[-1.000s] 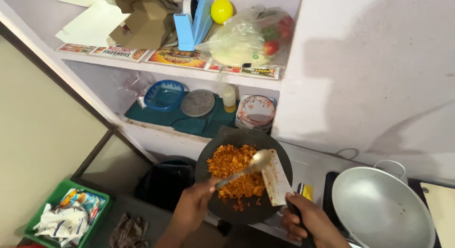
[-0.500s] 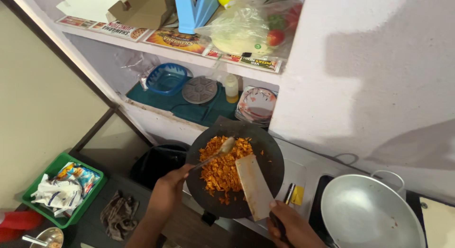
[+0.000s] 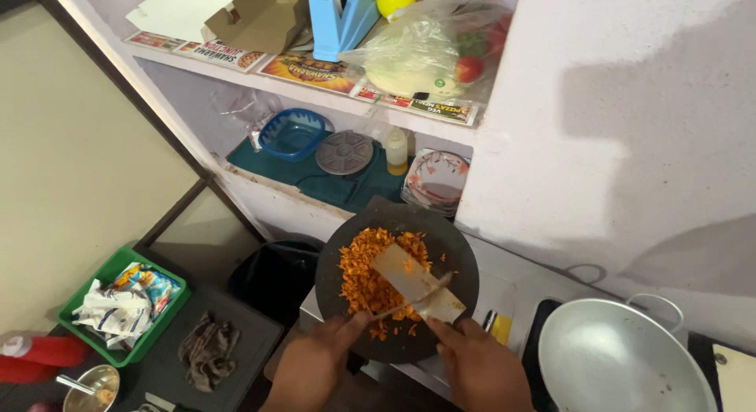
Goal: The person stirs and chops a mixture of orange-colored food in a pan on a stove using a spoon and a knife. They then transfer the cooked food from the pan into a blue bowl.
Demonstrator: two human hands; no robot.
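Over the round black griddle [image 3: 398, 282] on the desk, both hands are working orange crumbled food [image 3: 370, 274].
Left hand [image 3: 315, 365] is gripping a thin spoon [image 3: 413, 296]; right hand [image 3: 480, 369] is closing on a flat scraper [image 3: 413, 282], probably stiff, best held at its near end. That food is looking loose, light and easily scattered.

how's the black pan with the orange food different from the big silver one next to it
The black pan is flat and dark; the silver pan is deep, bowl-shaped and shiny. The black pan holds orange food, the silver pan looks empty. The left hand and right hand work over the black pan with a spoon and a flat scraper; nothing touches the silver pan. Both are round and sit on the same counter.
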